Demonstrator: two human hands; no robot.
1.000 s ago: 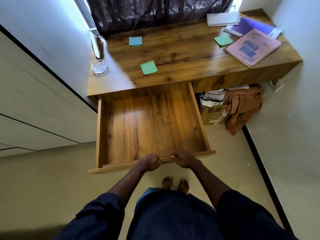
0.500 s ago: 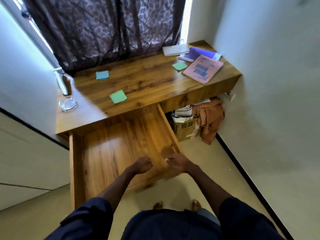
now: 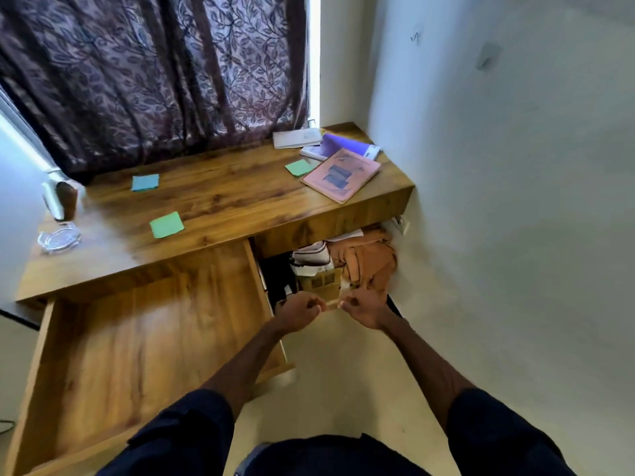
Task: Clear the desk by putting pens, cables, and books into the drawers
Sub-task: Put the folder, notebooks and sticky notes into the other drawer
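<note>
The fingers (image 3: 311,306) of the left hand (image 3: 297,312) and the right hand (image 3: 364,309) are curled and close together at the centre of the frame. Blur hides whether they pinch anything. A second ago both hands gripped the front edge of the drawer (image 3: 154,338); now they are off it, past its right corner. The drawer stands pulled out at lower left. The books (image 3: 340,175) lie at the right end of the tabletop (image 3: 223,201).
</note>
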